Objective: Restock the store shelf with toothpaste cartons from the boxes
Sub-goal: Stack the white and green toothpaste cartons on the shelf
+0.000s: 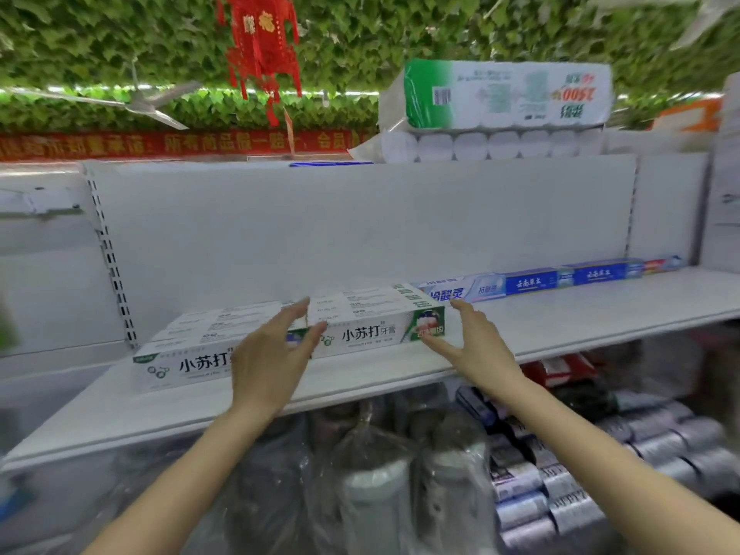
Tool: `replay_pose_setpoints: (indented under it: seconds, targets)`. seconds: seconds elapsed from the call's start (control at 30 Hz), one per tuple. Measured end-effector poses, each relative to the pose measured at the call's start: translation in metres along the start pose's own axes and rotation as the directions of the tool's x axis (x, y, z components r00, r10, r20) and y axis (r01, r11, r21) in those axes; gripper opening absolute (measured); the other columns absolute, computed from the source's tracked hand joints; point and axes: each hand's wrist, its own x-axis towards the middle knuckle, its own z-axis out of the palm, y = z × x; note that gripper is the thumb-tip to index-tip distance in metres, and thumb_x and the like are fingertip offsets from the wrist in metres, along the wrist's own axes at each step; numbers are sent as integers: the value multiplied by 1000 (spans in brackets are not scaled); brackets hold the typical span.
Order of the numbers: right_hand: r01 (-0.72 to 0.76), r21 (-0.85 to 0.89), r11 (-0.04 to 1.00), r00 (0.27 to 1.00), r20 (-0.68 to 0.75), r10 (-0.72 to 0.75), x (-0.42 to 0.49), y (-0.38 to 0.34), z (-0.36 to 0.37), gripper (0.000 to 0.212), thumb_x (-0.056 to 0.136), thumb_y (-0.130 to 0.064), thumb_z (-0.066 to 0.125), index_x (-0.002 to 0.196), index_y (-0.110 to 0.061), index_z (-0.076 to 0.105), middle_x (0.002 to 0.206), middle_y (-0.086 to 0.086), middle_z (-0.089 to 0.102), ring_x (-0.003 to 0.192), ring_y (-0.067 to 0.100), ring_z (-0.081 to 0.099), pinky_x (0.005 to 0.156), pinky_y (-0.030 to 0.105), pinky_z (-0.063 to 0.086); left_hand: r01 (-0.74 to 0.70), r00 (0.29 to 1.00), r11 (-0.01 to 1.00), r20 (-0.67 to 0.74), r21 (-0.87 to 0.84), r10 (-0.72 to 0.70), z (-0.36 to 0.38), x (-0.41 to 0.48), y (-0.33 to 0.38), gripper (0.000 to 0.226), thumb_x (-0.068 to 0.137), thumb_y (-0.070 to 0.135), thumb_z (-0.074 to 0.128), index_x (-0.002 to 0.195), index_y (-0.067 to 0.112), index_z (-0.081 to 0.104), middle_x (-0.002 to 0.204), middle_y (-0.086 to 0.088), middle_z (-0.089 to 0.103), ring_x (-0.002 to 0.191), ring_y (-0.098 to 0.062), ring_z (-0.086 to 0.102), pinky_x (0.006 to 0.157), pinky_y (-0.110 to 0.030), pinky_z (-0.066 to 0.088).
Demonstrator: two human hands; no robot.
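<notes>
Left hand spread loose, clasping nothing, thumb tip touching the front face of a white-and-green toothpaste carton at its left end, fingers raised over the seam between that group and the next. Right hand likewise spread and clasping nothing, fingers splayed just off the carton's right end, index finger low along its front corner; contact there hard to tell. Between the two hands, a block of white cartons laid side by side, lengthwise along the shelf, near its front edge. Just left of it, partly behind the left hand, a second block of matching cartons, its front one set closer to the shelf's front edge. Further right, against the white back panel, a row of single cartons end to end: a pale blue one, then two darker blue ones, then a small multicoloured one toward the shelf's right end. On top of the unit, packs of toilet rolls. Below the shelf, items wrapped in clear plastic and rows of silvery packets, blurred. Overhead, green leaves and a red hanging ornament.
</notes>
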Motion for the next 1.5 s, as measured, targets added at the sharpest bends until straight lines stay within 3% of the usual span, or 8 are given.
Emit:
replay_pose_setpoints:
  seconds: [0.27, 0.4, 0.5, 0.7, 0.87, 1.13, 1.3, 1.5]
  targets:
    - [262, -128, 957, 946, 232, -228, -107, -28, -7, 91, 79, -59, 63, 150, -19, 24, 152, 5, 33, 139, 22, 30, 114, 33, 25, -150, 970, 989, 196, 16, 144, -42, -98, 14, 60, 84, 69, 47, 136, 39, 50, 134, 16, 57, 123, -11, 54, 93, -28, 43]
    - [289, -153, 945, 905, 365, -218, -159, -26, 20, 116, 59, -94, 25, 151, -23, 19, 155, 3, 27, 140, 23, 27, 114, 40, 27, -195, 946, 979, 274, 61, 172, -45, -158, -8, 76, 75, 75, 26, 137, 37, 50, 133, 14, 59, 120, -10, 57, 86, -28, 49]
    - [249, -140, 958, 885, 435, -166, -193, -7, 52, 123, 54, -97, 18, 151, -21, 21, 154, 4, 27, 139, 23, 29, 113, 39, 29, -178, 922, 980, 362, 84, 137, -37, -207, -32, 76, 79, 74, 29, 139, 33, 49, 135, 11, 57, 121, -11, 57, 86, -30, 50]
    - [30, -56, 998, 765, 644, 13, -287, 60, 149, 86, 83, -60, 58, 151, -24, 21, 155, 4, 24, 143, 21, 22, 115, 37, 25, 17, 806, 992, 586, 123, -86, 8, -327, -90, 61, 87, 67, 44, 140, 38, 44, 136, 13, 56, 123, -13, 54, 87, -29, 45]
    - [-226, -115, 967, 535, 815, 222, -366, 137, 244, 88, 84, -60, 58, 152, -23, 17, 158, 5, 15, 145, 24, 17, 116, 42, 24, 225, 611, 949, 727, 220, -313, 56, -428, -147, 71, 80, 77, 34, 139, 38, 46, 134, 9, 59, 119, -17, 57, 87, -28, 45]
    - [-613, -156, 774, 276, 876, 395, -468, 228, 338, 96, 81, -59, 61, 152, -12, 16, 158, 9, 17, 142, 23, 27, 117, 37, 25, 608, 342, 720, 709, 334, -617, 121, -541, -204, 86, 71, 87, 37, 134, 30, 54, 111, -4, 71, 104, -22, 66, 83, -28, 47]
    - [-652, -139, 746, 437, 735, 519, -474, 281, 351, 79, 86, -40, 65, 149, -11, 27, 153, 6, 30, 140, 21, 29, 111, 27, 24, 768, 220, 565, 705, 302, -675, 175, -586, -202, 58, 83, 58, 59, 132, 27, 58, 123, 0, 66, 115, -14, 61, 95, -24, 47]
    - [-668, -58, 742, 601, 547, 583, -467, 332, 346, 70, 88, -30, 65, 147, -15, 32, 151, 2, 32, 139, 15, 28, 111, 23, 25, 859, 177, 469, 743, 203, -645, 246, -612, -180, 49, 90, 41, 59, 136, 24, 54, 133, 8, 58, 116, -2, 53, 91, -10, 39]
